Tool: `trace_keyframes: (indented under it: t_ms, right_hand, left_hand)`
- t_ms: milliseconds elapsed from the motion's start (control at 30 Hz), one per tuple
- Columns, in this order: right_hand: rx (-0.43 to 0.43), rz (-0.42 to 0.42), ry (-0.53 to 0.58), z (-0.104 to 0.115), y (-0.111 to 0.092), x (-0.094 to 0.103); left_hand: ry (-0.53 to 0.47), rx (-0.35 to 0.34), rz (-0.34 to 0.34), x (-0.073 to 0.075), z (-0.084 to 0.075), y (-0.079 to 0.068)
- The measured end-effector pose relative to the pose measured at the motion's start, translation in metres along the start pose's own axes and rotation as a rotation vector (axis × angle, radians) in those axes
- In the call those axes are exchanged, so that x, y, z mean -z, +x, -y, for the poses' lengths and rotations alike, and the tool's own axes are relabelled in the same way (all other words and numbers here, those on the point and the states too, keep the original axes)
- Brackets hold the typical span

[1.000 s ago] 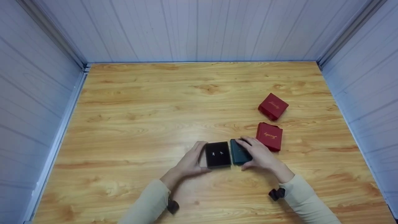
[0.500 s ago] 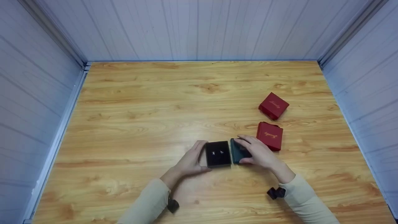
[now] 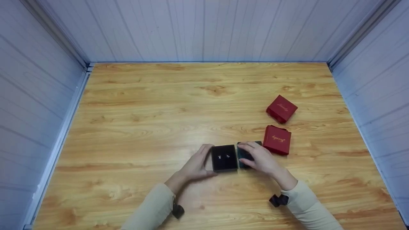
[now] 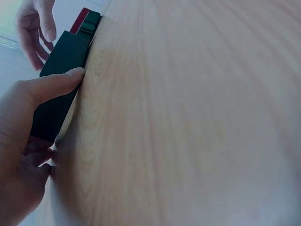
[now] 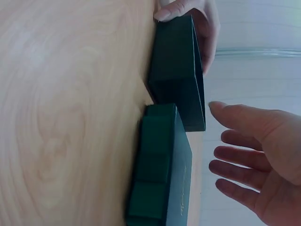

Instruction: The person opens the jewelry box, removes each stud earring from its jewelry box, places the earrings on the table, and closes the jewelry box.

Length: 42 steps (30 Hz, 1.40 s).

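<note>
In the head view, a dark green jewelry box base (image 3: 224, 164) stands uncovered, with two small silvery earrings (image 3: 227, 156) on its black lining. My left hand (image 3: 195, 164) holds it at the left side; the left wrist view shows the thumb along one wall and the fingers round the far side. Just right of the base lies the green box lid (image 5: 155, 165), with gold lettering on top and a ribbon bow on its side. Over this lid hovers my right hand (image 5: 254, 160), fingers loosely spread and apart from it in the right wrist view.
Two red jewelry boxes with gold lettering lie on the wooden table (image 3: 143, 105) at the right. The nearer red box (image 3: 277, 140) is close beside the green lid; the farther red box (image 3: 281, 108) sits turned at an angle. Pale panel walls enclose the back and sides.
My right hand has let go of the lid's edges and shifted left above it, towards the base. The left hand and the base have stayed in place.
</note>
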State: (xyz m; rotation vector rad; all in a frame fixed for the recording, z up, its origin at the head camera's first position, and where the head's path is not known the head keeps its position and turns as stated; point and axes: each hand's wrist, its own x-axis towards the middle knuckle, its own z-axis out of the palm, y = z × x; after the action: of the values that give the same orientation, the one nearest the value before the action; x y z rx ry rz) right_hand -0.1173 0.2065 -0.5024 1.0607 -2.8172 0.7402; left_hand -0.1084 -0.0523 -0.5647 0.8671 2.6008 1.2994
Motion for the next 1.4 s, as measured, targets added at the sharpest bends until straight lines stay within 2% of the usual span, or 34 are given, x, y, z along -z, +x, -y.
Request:
trace_keyframes:
  t_ms: [267, 567, 967, 1233, 1400]
  right_hand:
    - [0.067, -0.141, 0.037, 0.004, 0.004, -0.011]
    - [0.066, -0.220, 0.118, 0.006, 0.008, -0.023]
    - [-0.018, -0.228, 0.274, 0.002, 0.013, -0.035]
    - [-0.079, -0.229, 0.321, 0.000, 0.013, -0.042]
    - [-0.088, -0.215, 0.320, 0.000, 0.013, -0.044]
  left_hand:
    - [0.002, 0.001, -0.001, -0.001, 0.000, -0.001]
    - [0.016, 0.008, 0.003, -0.002, -0.001, -0.001]
    - [0.003, -0.006, -0.009, -0.003, 0.001, 0.000]
    - [0.010, -0.022, -0.022, -0.003, 0.002, 0.000]
    - [0.020, -0.036, -0.025, -0.003, 0.001, 0.000]
